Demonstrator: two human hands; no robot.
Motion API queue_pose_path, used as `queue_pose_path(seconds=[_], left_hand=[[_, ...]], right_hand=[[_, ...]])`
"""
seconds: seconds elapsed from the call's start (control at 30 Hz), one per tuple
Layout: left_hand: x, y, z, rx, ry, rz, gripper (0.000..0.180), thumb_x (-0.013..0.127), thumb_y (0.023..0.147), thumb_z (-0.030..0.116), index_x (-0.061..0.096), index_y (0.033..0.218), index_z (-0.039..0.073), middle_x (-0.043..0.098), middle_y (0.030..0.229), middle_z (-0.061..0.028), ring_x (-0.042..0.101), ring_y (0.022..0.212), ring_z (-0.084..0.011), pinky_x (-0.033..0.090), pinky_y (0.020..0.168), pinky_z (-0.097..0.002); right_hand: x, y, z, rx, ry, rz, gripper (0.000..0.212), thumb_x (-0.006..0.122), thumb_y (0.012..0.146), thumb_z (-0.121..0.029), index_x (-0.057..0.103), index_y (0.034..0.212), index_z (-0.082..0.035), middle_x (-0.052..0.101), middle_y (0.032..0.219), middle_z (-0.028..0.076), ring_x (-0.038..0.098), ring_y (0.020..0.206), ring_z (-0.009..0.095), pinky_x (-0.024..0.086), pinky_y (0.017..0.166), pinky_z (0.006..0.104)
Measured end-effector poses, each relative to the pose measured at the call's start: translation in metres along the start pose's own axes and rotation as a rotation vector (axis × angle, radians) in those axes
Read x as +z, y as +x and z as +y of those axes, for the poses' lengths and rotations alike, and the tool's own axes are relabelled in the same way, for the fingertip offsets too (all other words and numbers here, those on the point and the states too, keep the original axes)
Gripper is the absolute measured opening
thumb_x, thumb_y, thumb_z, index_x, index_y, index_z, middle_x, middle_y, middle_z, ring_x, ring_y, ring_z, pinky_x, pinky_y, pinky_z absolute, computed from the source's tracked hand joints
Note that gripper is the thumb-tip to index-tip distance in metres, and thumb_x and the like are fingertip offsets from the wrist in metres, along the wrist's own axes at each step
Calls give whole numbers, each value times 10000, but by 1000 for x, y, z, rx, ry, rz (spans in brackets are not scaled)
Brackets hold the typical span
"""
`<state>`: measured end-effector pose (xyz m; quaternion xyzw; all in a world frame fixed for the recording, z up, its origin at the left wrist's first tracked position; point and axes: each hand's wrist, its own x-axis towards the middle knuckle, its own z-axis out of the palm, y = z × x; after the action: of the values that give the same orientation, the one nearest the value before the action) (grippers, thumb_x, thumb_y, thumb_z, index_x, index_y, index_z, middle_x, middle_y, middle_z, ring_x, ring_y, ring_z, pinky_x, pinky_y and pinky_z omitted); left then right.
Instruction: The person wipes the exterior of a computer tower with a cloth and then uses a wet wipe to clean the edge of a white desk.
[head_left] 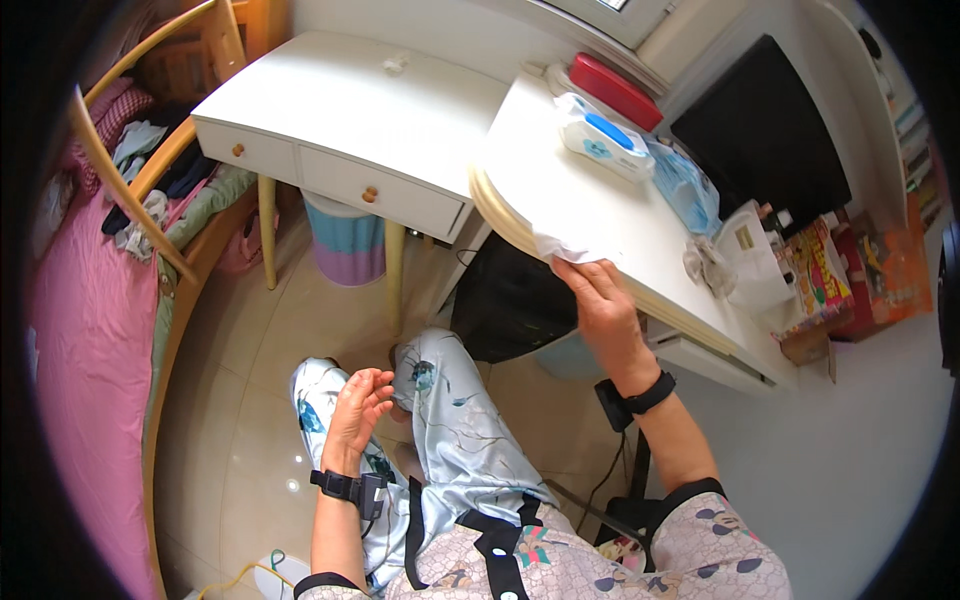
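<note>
My right hand (608,318) presses a white wipe (563,246) against the rounded front edge of the right-hand white desk (535,180). The fingers are stretched over the wipe and partly cover it. Above my knees hangs my left hand (358,408), its fingers loosely bent and apart, with nothing visible in it. A pack of wipes (600,142) with a blue lid lies farther back on the same desk. On the white table (330,105) to the left is a small crumpled white piece (395,64).
Behind the pack are a red case (615,90), a blue plastic bag (684,185) and a dark monitor (765,130). A white container (752,258) and colourful packages (822,270) stand at right. Below are a striped bin (345,240) and a black bag (515,300). A bed (90,370) lines the left.
</note>
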<state>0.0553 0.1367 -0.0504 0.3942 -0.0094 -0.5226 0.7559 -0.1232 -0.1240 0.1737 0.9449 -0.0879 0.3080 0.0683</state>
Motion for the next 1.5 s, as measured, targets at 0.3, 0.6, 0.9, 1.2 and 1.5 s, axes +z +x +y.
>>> queue_pose_path(seconds=[0.3,0.6,0.9,1.2,1.5], left_hand=[[-7,-7,6,37,-61,6,250,592,932,321,596,1043,96,645,1070,-84,617,884,-147,526,733,-289],[-11,-18,7,37,-116,-1,234,573,945,306,588,1055,100,637,1073,-76,613,880,-143,522,730,-288],[-10,-31,15,73,-160,56,241,577,945,298,576,1077,96,626,1079,-76,603,877,-137,518,726,-282],[-19,-21,1,97,-140,60,240,584,940,283,586,1082,89,642,1084,-96,626,883,-160,532,721,-297],[-10,-5,-7,16,-2,34,252,574,945,302,583,1080,88,642,1084,-88,617,903,-157,519,753,-306]], right_hand=[[27,58,-36,-99,-59,-73,403,557,727,69,599,1128,71,610,1105,155,555,1045,296,490,899,348],[73,127,-40,-6,-293,-127,320,573,647,98,578,968,94,552,983,186,518,921,309,471,845,319],[64,114,-29,30,-340,-171,433,566,667,66,548,1094,135,557,1125,237,521,1020,320,444,926,325],[4,36,-28,-55,-124,-144,470,530,729,32,546,1194,96,566,1183,174,507,1147,287,408,1010,343],[-39,-41,4,170,-148,-82,402,526,746,73,626,1130,6,620,1127,113,566,1089,281,471,941,357]])
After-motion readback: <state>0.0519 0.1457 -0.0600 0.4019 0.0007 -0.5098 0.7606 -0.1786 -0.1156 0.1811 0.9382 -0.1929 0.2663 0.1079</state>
